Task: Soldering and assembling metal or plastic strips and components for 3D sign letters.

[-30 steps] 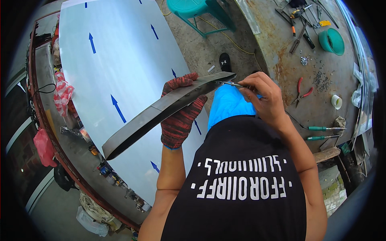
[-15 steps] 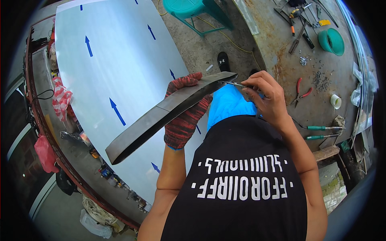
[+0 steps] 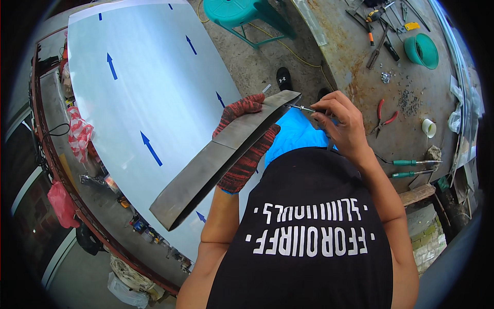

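Note:
A long, folded grey sheet-metal piece (image 3: 203, 162), open along one side, slants across the view in front of my chest. My left hand (image 3: 244, 167), in a red and black knit glove, grips it near its upper half, with fingers over the far side and the rest below. Bare and ungloved, my right hand (image 3: 339, 123) pinches a thin metal rod-like piece (image 3: 303, 108) between thumb and fingers. That rod's tip reaches the upper right end of the sheet-metal piece; whether it enters a hole there is too small to tell.
A large sheet with blue arrows (image 3: 150, 148) lies at left. On the rusty table (image 3: 350, 62) at right are red-handled pliers (image 3: 383, 118), a green bowl (image 3: 421, 51), small dark fasteners (image 3: 410, 103) and green-handled soldering irons (image 3: 404, 162). A green stool (image 3: 231, 13) stands beyond.
The sheet-metal piece has tilted more steeply, its lower left end swinging down and to the right. My left hand turned with it; my right hand has stayed nearly in place, still pinching the rod.

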The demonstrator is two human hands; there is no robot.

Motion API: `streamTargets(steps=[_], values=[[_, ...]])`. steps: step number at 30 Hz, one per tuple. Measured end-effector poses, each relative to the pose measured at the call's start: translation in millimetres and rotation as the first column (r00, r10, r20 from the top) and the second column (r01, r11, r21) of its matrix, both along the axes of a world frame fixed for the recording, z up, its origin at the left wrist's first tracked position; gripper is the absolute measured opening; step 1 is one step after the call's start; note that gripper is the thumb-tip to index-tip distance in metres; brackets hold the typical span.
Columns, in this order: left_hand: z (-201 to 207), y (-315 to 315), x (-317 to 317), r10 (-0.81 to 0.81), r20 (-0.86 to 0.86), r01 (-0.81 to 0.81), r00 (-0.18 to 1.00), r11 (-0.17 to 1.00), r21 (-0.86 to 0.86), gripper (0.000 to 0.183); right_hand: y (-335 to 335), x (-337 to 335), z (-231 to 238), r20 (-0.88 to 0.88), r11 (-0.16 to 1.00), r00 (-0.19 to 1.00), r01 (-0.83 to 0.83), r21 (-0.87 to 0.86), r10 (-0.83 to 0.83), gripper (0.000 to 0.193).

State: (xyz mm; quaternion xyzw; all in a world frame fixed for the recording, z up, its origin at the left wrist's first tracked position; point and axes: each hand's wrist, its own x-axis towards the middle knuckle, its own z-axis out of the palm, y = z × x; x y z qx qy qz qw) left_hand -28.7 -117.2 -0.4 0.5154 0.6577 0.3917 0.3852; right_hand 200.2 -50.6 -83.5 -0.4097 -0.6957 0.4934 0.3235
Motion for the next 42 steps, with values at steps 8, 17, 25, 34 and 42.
streamTargets(steps=[8,17,25,34,42], values=[[-5,-1,5,0.113,0.5,-0.079,0.859,0.993,-0.089,0.051,0,6,-2,0.001,1.0,1.0,0.014,0.009,-0.014,0.018],[-14,5,11,-0.063,0.376,0.064,0.924,0.998,0.01,0.049,-4,21,-1,0.01,0.998,0.998,0.066,-0.005,-0.065,0.018],[-21,14,20,0.022,0.485,-0.051,0.874,0.998,0.047,0.059,-8,43,35,-0.119,0.987,0.982,0.152,0.044,-0.146,0.029],[-42,1,2,0.101,0.927,-0.093,0.361,0.993,-0.072,0.058,-13,77,53,-0.238,0.95,0.942,0.275,0.146,-0.236,0.021],[-36,-7,5,0.098,0.973,-0.139,0.207,0.988,-0.07,0.058,-15,89,43,-0.228,0.944,0.93,0.316,0.09,-0.29,0.017]])
